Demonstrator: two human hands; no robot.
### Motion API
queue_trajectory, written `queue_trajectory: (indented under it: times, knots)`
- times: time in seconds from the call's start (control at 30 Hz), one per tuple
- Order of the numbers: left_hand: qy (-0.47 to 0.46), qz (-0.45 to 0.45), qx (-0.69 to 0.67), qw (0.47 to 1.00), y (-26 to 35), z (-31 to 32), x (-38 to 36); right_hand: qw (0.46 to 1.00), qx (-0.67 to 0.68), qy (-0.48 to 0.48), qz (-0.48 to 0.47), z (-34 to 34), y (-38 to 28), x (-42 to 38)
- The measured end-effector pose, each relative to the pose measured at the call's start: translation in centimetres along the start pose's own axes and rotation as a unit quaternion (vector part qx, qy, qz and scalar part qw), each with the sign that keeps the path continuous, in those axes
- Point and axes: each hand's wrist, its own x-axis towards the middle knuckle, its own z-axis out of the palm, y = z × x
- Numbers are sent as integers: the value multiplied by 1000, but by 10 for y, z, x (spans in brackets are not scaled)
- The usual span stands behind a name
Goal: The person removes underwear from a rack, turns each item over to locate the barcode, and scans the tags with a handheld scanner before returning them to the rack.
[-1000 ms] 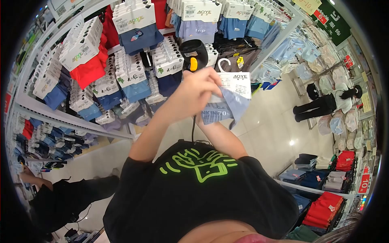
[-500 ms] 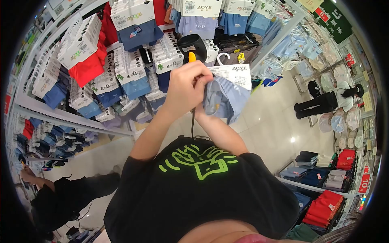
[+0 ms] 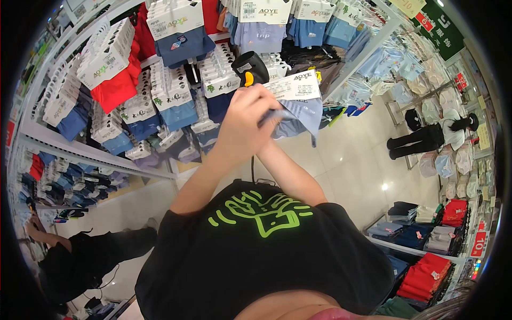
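My left hand [image 3: 246, 118] is closed on the edge of a light blue garment [image 3: 303, 116], which hangs to the right of my fingers. A white AOYE card [image 3: 300, 87] tops the garment and tilts up to the right. Just above my left hand shows a black handheld scanner [image 3: 252, 65] with an orange trigger, its head near the card's left end. My right forearm crosses behind my left hand. My right hand is mostly hidden there, around the scanner's handle, and a dark cord hangs below.
Racks of carded clothes [image 3: 170, 90] stand close ahead and to the left. Folded clothes [image 3: 426, 277] lie on shelves at the lower right. One person [image 3: 440, 133] is in the right aisle; another person in black [image 3: 101, 256] is at the lower left.
The garment and card have tilted, the card's right end rising and the cloth bunching at my left fingers. The scanner has tilted too, and its orange trigger sits slightly lower and further left.
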Motion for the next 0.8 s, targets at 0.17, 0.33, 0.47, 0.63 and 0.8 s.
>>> queue_trajectory:
  times: [0.17, 0.33, 0.47, 0.63, 0.8]
  knots:
    - [-40, -243, -241, 939, -12, -10, 15, 1000, 0, -20, 17, -2, 4, 4]
    - [-81, -364, -504, 779, -26, -16, 35, 996, -92, 6, 1, -9, 8, 5]
    - [-91, -373, -512, 768, -28, -13, 33, 959, -219, 169, -59, -9, 10, 2]
    - [-131, -376, -480, 782, -35, -8, 30, 990, -106, 94, -8, -8, 4, -1]
    - [-156, -400, -476, 768, -21, -23, 33, 998, -3, 58, 5, -5, 11, 1]
